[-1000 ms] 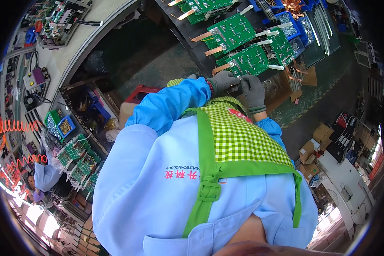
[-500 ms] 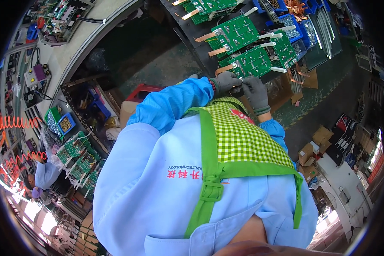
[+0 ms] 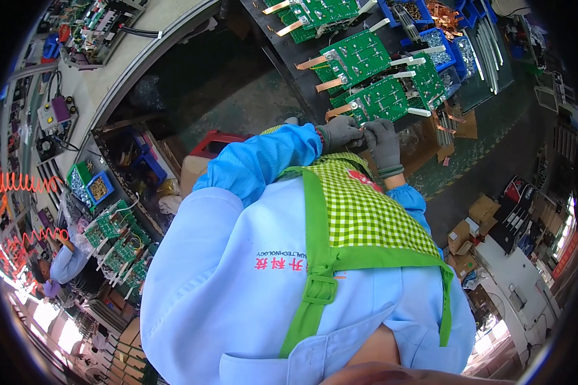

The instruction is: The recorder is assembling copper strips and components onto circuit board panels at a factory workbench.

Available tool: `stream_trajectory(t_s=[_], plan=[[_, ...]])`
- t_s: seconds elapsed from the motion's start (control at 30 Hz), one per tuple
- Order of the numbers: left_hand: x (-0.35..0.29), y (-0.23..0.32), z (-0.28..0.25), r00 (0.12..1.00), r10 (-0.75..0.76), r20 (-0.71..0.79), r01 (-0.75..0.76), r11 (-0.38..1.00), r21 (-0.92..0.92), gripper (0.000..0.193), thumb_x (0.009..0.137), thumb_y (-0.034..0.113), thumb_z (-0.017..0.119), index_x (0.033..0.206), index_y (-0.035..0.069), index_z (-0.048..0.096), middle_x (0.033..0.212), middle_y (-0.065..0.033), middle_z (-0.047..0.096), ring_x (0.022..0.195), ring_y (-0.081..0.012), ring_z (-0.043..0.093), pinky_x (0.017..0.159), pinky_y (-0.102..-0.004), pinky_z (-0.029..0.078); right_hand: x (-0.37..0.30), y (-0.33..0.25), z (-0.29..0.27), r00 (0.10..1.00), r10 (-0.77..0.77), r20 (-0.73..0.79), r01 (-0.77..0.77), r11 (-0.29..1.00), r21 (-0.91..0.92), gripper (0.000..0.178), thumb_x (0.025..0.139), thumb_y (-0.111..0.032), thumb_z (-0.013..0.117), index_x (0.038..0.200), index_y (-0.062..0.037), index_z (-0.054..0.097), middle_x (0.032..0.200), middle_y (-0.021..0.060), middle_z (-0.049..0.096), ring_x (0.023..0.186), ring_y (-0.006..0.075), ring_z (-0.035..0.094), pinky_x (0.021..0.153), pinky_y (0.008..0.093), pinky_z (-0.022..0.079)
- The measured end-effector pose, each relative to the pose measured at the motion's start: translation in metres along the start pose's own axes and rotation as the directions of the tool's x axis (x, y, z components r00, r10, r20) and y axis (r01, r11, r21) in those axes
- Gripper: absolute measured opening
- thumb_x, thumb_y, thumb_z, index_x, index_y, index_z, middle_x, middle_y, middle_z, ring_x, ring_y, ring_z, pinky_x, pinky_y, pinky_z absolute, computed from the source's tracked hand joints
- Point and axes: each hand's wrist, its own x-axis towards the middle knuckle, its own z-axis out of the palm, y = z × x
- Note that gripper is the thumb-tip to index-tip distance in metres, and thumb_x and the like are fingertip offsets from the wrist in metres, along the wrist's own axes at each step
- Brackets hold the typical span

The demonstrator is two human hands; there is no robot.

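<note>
My left hand (image 3: 340,133), in a dark grey glove, is closed, with its fingertips pinched together at the near edge of a green circuit board (image 3: 382,99). My right hand (image 3: 385,142), gloved alike, meets it from the right with thumb and fingers pinched too. Whatever lies between the fingertips is too small and hidden to make out. The board carries a copper strip (image 3: 338,111) at its left and a white bar (image 3: 419,112) at its right. Behind it lies another green board (image 3: 359,58) with similar strips.
Blue bins of silvery hardware (image 3: 437,50) stand beyond the boards, near copper pieces (image 3: 444,18) and long metal bars (image 3: 485,54). A cardboard box (image 3: 417,151) sits below the bench's right side. Far left, another person (image 3: 67,264) is beside more green boards (image 3: 119,240).
Both hands stay pinched together at the board's near edge and have shifted only slightly. The boards sit slightly lower in the picture.
</note>
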Motion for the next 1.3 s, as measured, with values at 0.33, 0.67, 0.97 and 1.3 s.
stream_trajectory(t_s=[0.33,0.67,0.97,1.3], plan=[[0.006,0.000,-0.003,0.999,0.014,0.036,-0.015,0.999,0.049,0.019,0.083,0.016,0.055,0.082,-0.002,0.062,0.072,-0.0075,0.064,0.059,-0.0139,0.058,0.054,-0.0262,0.045,-0.001,-0.008,0.017,0.974,0.105,-0.199,-0.129,0.985,-0.111,0.015,0.078,-0.013,0.065,0.089,-0.0059,0.058,0.092,0.0150,0.052,0.084,0.0351,0.055,0.069,0.0421,0.046],[0.011,-0.013,-0.001,1.000,-0.015,0.024,0.017,0.998,-0.056,0.018,0.087,0.015,0.055,0.089,-0.002,0.062,0.074,-0.0060,0.063,0.062,-0.0109,0.057,0.055,-0.0225,0.044,-0.002,-0.011,-0.002,0.988,-0.013,-0.154,0.027,0.996,0.090,0.015,0.076,-0.011,0.066,0.088,-0.0055,0.058,0.092,0.0150,0.054,0.090,0.0328,0.055,0.077,0.0405,0.046],[0.006,-0.013,0.002,0.997,-0.001,0.074,0.014,0.985,-0.174,0.015,0.087,0.010,0.053,0.091,-0.003,0.059,0.078,-0.0087,0.062,0.060,-0.0120,0.056,0.053,-0.0235,0.044,-0.001,-0.010,0.008,0.979,0.190,-0.075,-0.191,0.982,0.001,0.017,0.077,-0.016,0.067,0.080,-0.0043,0.055,0.085,0.0140,0.051,0.078,0.0341,0.055,0.067,0.0416,0.046],[0.016,-0.013,-0.005,0.992,0.026,0.121,-0.008,0.988,-0.153,0.015,0.085,0.010,0.054,0.085,-0.003,0.061,0.072,-0.0065,0.061,0.060,-0.0123,0.055,0.053,-0.0258,0.043,0.007,-0.010,0.009,0.991,0.080,-0.103,-0.074,0.996,0.056,0.019,0.078,-0.018,0.066,0.090,-0.0058,0.056,0.091,0.0144,0.053,0.083,0.0344,0.056,0.070,0.0420,0.047]])
